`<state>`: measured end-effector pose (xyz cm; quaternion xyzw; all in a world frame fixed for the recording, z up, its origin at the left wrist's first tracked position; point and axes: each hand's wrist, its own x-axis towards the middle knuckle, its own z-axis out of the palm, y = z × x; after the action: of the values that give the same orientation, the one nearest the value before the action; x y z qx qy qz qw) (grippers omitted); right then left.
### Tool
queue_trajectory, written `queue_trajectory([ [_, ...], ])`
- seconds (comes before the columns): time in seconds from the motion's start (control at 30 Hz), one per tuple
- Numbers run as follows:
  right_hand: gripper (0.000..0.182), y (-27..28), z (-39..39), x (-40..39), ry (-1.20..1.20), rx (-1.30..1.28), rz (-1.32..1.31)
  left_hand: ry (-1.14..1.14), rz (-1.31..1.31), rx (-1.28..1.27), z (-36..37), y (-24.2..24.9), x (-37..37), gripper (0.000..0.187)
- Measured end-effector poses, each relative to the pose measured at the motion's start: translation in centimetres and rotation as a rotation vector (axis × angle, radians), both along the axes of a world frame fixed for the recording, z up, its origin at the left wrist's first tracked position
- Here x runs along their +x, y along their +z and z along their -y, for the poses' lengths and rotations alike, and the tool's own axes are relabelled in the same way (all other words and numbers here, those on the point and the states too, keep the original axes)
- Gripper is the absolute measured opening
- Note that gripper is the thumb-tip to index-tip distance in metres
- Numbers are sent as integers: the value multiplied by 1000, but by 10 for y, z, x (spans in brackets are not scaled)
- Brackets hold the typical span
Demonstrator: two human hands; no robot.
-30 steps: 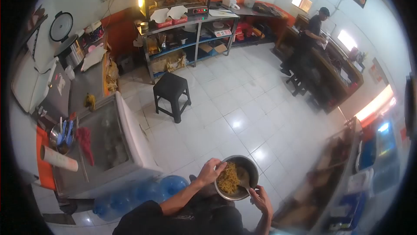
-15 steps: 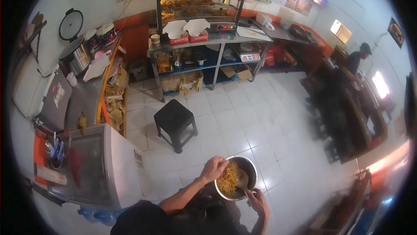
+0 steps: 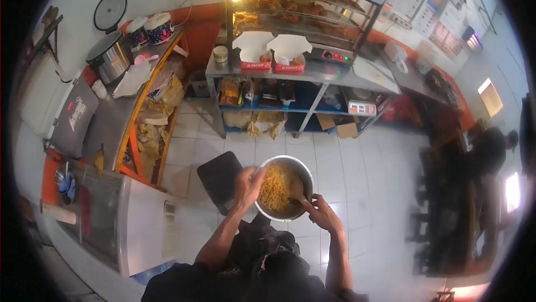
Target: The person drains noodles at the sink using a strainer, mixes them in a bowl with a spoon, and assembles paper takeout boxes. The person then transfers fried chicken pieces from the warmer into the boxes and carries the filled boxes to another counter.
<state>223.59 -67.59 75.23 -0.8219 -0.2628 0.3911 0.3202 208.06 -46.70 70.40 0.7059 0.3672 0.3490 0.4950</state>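
Observation:
A round metal pot (image 3: 285, 217) is held up over the tiled floor, with yellow noodles (image 3: 273, 189) inside it. My left hand (image 3: 247, 188) is closed on the pot's left rim. At the right rim, my right hand (image 3: 324, 213) is closed around the handle end of a wide spoon (image 3: 297, 190), whose head rests among the noodles. Whether my right fingers also touch the rim cannot be made out.
A black stool (image 3: 218, 180) stands left of the pot. Ahead is a metal counter (image 3: 223, 69) with open boxes (image 3: 255, 53) and a lit food cabinet (image 3: 296, 9). A white freezer (image 3: 146, 224) is at left. Another person (image 3: 491, 148) is at right.
The view has shifted toward the counter, which appears nearer. The pot and both my hands sit higher and further left in view, and the pot now partly adjoins the stool.

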Motion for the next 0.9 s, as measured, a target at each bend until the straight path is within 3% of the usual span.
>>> queue_trajectory([
  [0.07, 75, 1, -58, 58, 47, -21, -30, 43, -44, 151, -52, -11, 45, 27],
  [0.37, 58, -1, -247, 203, 340, 0, -94, 295, -49, 46, -203, 16, 144, 26],
  [0.47, 54, 1, -325, 253, 484, -37, 15, 432, -72, 80, -252, 21, 180, 26],
  [0.63, 41, -48, -451, 330, 702, 252, 325, 663, -1, 162, -349, 15, 229, 34],
  [0.9, 39, 24, -651, 407, 876, 512, 449, 916, 111, 407, -494, 60, 325, 29],
])
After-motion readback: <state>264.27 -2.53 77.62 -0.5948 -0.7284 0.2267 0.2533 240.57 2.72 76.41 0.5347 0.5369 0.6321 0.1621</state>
